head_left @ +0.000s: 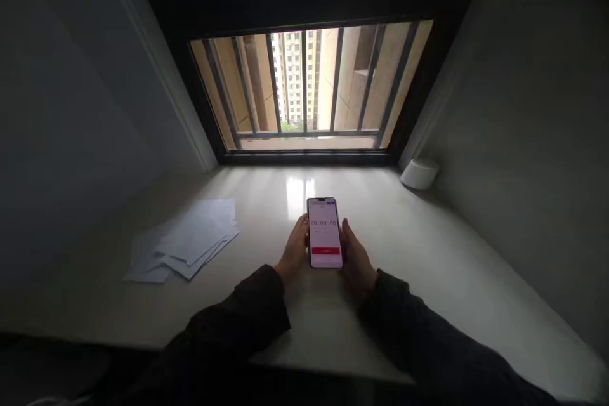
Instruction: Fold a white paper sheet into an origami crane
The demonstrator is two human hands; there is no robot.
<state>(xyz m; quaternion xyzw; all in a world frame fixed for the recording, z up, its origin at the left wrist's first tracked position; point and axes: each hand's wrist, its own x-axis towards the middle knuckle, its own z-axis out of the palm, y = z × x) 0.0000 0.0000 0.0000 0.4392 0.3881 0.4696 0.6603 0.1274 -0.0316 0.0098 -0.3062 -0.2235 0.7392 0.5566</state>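
Head view — phone (325,238) between left hand (294,250) and right hand (358,260) — fingers clamping its sides.

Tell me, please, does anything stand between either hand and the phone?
Nothing visible does: the left hand and right hand hold the phone at its sides. The papers lie apart, further left.

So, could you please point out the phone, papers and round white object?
Phone (325,236), head view: middle of screen.
Papers (198,229), head view: top sheet's face.
Round white object (419,176), head view: its side.

bright window (311,85) — dim, blurred edges
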